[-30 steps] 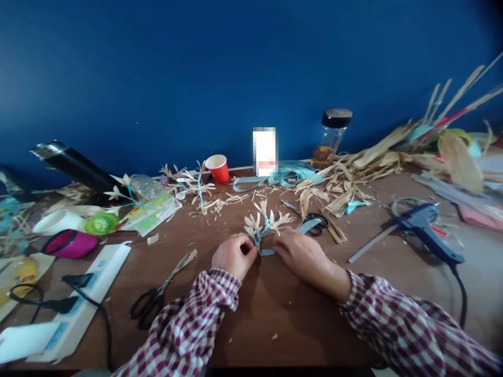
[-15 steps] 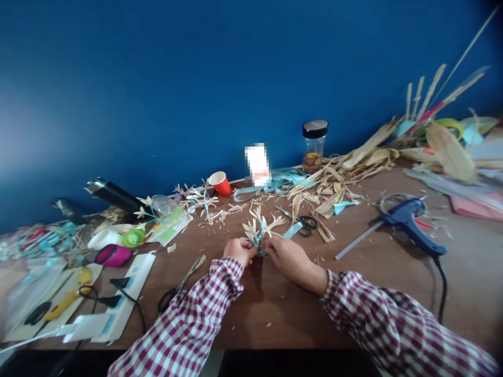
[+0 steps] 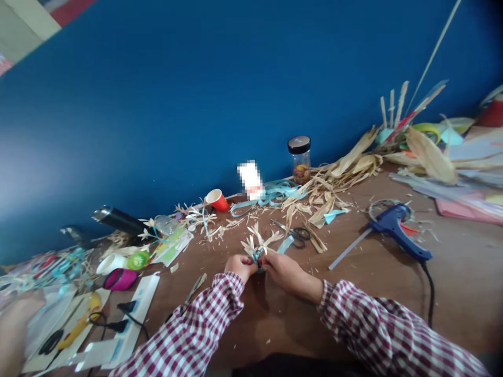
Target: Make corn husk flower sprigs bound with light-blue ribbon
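Between my two hands is a small flower of pale corn husk (image 3: pixel 257 242), its stem wound with light-blue ribbon (image 3: pixel 257 255). My left hand (image 3: pixel 240 267) pinches the stem from the left, fingers closed. From the right, my right hand (image 3: pixel 286 271) presses thumb and finger together at the blue ribbon close under the petals. The fingertips hide most of the stem. Just behind my right hand lie black-handled scissors (image 3: pixel 299 236) and a short piece of light-blue ribbon (image 3: pixel 285 244).
A blue glue gun (image 3: pixel 401 230) with its cord lies at right. Dried husks (image 3: pixel 346 167), a lidded jar (image 3: pixel 300 162) and a red paper cup (image 3: pixel 217 200) line the wall. At left are a power strip (image 3: pixel 135 314), a yellow-handled tool (image 3: pixel 84 319) and another person's blurred arm (image 3: pixel 18 324).
My view has tilted and shifted, so the table's things sit differently in it. My right hand has moved closer to the flower's petals. The other person's arm reaches further in at left.
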Demonstrator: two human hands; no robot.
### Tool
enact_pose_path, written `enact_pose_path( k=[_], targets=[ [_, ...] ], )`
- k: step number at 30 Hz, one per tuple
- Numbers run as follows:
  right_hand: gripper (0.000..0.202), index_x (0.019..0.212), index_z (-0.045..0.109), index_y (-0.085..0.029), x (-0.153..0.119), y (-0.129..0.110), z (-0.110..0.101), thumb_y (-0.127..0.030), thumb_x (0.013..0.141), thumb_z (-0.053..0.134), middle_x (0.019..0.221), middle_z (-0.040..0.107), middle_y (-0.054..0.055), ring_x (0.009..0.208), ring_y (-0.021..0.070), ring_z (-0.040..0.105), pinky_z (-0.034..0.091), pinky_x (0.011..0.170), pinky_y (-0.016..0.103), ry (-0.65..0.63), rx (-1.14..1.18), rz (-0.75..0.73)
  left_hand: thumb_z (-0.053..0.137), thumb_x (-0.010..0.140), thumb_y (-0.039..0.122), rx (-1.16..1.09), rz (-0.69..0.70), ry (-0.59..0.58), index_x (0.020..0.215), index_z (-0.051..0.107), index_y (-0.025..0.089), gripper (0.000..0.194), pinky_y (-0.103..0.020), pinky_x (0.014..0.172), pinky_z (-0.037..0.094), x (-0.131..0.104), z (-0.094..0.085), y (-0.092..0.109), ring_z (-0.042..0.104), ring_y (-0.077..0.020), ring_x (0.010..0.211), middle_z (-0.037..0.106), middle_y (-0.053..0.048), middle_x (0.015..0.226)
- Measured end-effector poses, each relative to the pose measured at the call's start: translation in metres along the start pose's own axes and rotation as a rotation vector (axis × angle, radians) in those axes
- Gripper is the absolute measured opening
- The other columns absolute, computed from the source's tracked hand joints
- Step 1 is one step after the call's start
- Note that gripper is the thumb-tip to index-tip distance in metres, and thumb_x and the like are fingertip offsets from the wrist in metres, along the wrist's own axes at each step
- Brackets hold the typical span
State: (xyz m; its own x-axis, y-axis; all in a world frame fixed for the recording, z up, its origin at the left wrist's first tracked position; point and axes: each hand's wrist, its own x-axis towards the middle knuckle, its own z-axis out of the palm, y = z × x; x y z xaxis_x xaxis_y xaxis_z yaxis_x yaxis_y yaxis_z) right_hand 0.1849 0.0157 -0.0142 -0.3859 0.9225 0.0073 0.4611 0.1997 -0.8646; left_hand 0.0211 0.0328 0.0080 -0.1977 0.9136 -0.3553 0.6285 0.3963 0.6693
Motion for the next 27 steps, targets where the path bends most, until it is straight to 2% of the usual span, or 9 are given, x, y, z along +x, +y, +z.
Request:
enact_pose_path(
  k=[5,8,12,16,18,20,23,27],
  targets=[
    [0.008,0.076,0.05,-0.018,0.006,0.002,-0.006,-0.012,0.08,0.047,0.074,0.055,0.0,0.067,0.0124,0.048,0.038,0.065,0.023,-0.032,0.198,-0.05,0.078,0.051,0.019,-0.122,-0.067,-0.049,0.054,0.063,0.017,0.015,-0.021,0.04,0.033,0.001,-0.001,0.0,0.047,-0.0092,0.039,0.057,0.003,0.046],
    [0.009,0.075,0.048,-0.017,0.006,-0.001,-0.012,-0.015,0.084,0.045,0.074,0.053,-0.001,0.069,0.0121,0.047,0.039,0.066,0.023,-0.047,0.317,-0.08,0.078,0.054,0.023,-0.221,-0.117,-0.092,0.059,0.062,0.015,0.019,-0.019,0.036,0.026,0.002,-0.003,-0.001,0.04,-0.0056,0.034,0.055,0.004,0.045],
    [0.011,0.075,0.045,-0.018,0.003,-0.005,-0.019,-0.022,0.086,0.044,0.073,0.05,-0.003,0.066,0.0103,0.044,0.039,0.063,0.021,-0.091,0.438,-0.096,0.078,0.056,0.035,-0.376,-0.18,-0.195,0.071,0.065,0.013,0.03,-0.017,0.035,0.015,-0.005,-0.007,-0.005,0.027,-0.0016,0.033,0.041,0.009,0.042],
    [0.015,0.074,0.045,-0.018,0.001,-0.012,-0.027,-0.026,0.087,0.045,0.067,0.045,-0.005,0.061,0.0092,0.041,0.036,0.056,0.02,-0.168,0.491,-0.083,0.084,0.045,0.035,-0.703,-0.266,-0.344,0.078,0.066,0.012,0.044,-0.013,0.037,0.011,-0.018,-0.014,-0.006,0.022,0.0021,0.037,0.038,0.011,0.049],
    [0.014,0.075,0.047,-0.018,0.001,-0.017,-0.033,-0.025,0.087,0.045,0.07,0.049,-0.004,0.063,0.0098,0.043,0.037,0.058,0.02,-0.187,0.475,-0.076,0.086,0.041,0.031,-0.856,-0.31,-0.392,0.076,0.064,0.013,0.046,-0.011,0.038,0.01,-0.025,-0.015,-0.004,0.021,0.0031,0.037,0.035,0.012,0.049],
    [0.011,0.076,0.05,-0.018,0.001,-0.024,-0.041,-0.022,0.086,0.046,0.074,0.054,-0.002,0.067,0.0109,0.047,0.039,0.062,0.022,-0.173,0.385,-0.095,0.087,0.039,0.031,-0.901,-0.305,-0.393,0.072,0.061,0.013,0.046,-0.011,0.038,0.01,-0.029,-0.016,-0.002,0.02,0.0029,0.037,0.032,0.013,0.048],
    [0.012,0.079,0.055,-0.017,0.003,-0.033,-0.053,-0.017,0.086,0.046,0.073,0.057,-0.001,0.067,0.0119,0.049,0.039,0.065,0.023,-0.132,0.166,-0.163,0.087,0.038,0.037,-0.856,-0.235,-0.364,0.062,0.055,0.014,0.046,-0.013,0.037,0.01,-0.033,-0.018,0.002,0.019,0.002,0.035,0.029,0.013,0.042],
    [0.012,0.079,0.061,-0.018,0.006,-0.039,-0.063,-0.017,0.086,0.05,0.073,0.062,-0.001,0.067,0.0123,0.053,0.04,0.065,0.022,-0.149,0.005,-0.171,0.082,0.046,0.046,-0.727,-0.106,-0.374,0.057,0.055,0.014,0.043,-0.016,0.036,0.012,-0.036,-0.026,0.003,0.021,0.0003,0.033,0.03,0.012,0.037]
  ],
)
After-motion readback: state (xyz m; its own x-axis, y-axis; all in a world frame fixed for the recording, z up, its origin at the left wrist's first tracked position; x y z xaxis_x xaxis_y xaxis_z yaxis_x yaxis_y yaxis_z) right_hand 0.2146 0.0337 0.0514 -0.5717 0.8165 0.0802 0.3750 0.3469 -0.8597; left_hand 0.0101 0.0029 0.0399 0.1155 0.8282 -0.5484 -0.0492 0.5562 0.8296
